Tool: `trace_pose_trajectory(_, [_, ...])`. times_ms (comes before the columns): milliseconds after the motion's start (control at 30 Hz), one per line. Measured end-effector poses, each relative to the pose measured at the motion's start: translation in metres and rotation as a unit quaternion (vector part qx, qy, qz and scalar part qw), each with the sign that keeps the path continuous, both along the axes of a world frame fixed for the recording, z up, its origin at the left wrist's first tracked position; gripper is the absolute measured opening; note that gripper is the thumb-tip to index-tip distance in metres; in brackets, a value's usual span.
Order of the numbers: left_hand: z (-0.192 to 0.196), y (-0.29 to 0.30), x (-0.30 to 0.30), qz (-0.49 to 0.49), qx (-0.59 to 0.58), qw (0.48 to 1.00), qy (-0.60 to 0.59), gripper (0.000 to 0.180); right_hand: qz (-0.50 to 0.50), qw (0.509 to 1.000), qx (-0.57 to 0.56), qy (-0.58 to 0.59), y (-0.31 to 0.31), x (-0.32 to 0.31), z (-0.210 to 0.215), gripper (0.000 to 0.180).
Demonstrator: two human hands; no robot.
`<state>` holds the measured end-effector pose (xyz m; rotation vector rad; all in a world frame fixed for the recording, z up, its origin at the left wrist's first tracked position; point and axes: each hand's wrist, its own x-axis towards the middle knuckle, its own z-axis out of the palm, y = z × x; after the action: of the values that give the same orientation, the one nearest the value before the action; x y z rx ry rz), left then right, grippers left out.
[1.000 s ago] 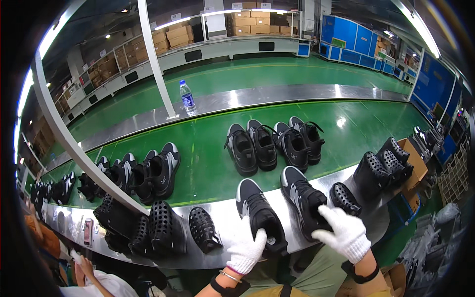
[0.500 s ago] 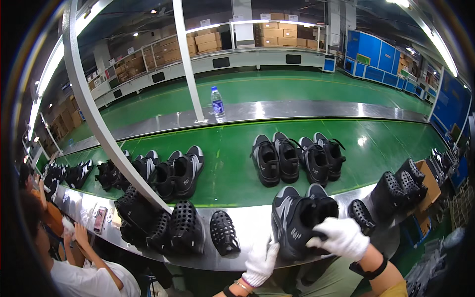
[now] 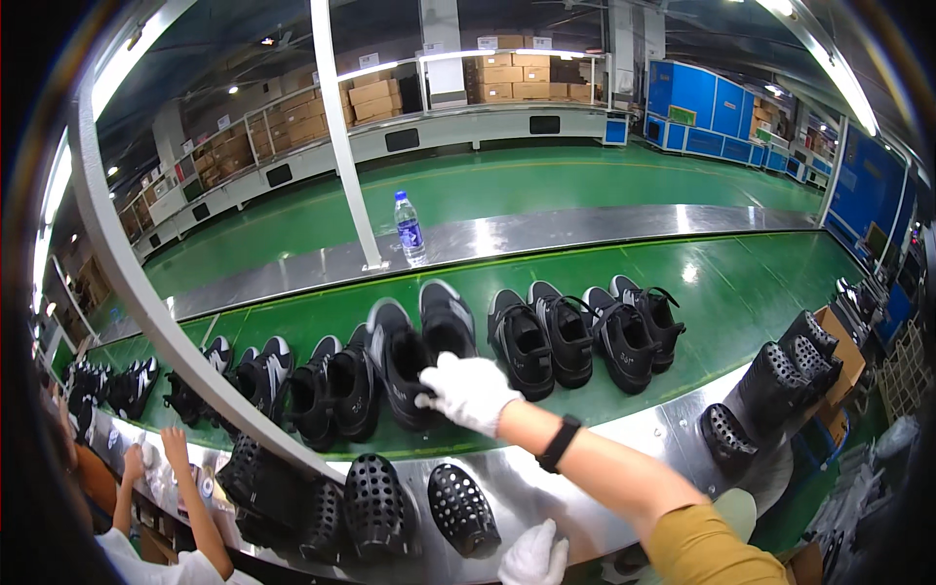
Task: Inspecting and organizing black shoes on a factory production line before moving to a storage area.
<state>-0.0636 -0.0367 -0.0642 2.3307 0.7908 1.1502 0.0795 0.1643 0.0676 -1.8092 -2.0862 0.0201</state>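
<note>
In a white knitted glove, my right hand [image 3: 470, 392] reaches across to the green belt and grips a pair of black-and-grey sneakers by their heels. The left sneaker [image 3: 392, 341] is slightly blurred; beside it is the right sneaker [image 3: 446, 310]. Down at the lower edge my gloved left hand [image 3: 534, 558] holds nothing, its fingers apart, though part of it is cut off. Just left of that hand, a black perforated shoe-shaped form [image 3: 462, 511] lies on the metal ledge [image 3: 624, 444].
More sneakers stand on the belt [image 3: 741, 283], including two pairs to the right [image 3: 561, 341]. Perforated forms [image 3: 375, 502] are grouped at left and right [image 3: 770, 380]. A slanted white post [image 3: 146, 273] crosses the left side. A water bottle [image 3: 409, 229] stands beyond. A co-worker's arms [image 3: 190, 502] show lower left.
The sneaker pair has gone from the ledge before me to the belt, farther left, with my right hand on it. My left hand has dropped toward the lower edge. The view has shifted.
</note>
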Motion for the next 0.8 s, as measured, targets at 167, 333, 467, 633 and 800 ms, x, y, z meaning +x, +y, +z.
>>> trace_pose_trajectory(167, [-0.001, 0.002, -0.003, -0.036, -0.040, 0.998, 0.011, 0.031, -0.058, 0.992, -0.079, 0.078, 0.008, 0.010, -0.034, 0.042])
trace_pose_trajectory(333, [-0.003, 0.004, -0.005, -0.065, -0.065, 0.995, 0.045, 0.029, -0.167, 0.985, 0.009, -0.032, -0.043, 0.084, 0.000, 0.050])
trace_pose_trajectory(467, [-0.004, 0.002, -0.002, -0.064, -0.026, 0.997, 0.037, 0.027, -0.262, 0.945, -0.196, -0.003, -0.053, 0.126, 0.001, 0.076])
trace_pose_trajectory(633, [-0.006, -0.001, 0.002, -0.061, -0.025, 0.997, 0.033, 0.026, -0.226, 0.957, -0.180, -0.009, -0.020, 0.121, -0.025, 0.065])
trace_pose_trajectory(800, [-0.008, -0.003, 0.005, -0.036, -0.012, 0.998, 0.050, 0.025, -0.257, 0.953, -0.158, -0.001, -0.042, 0.144, -0.026, 0.050])
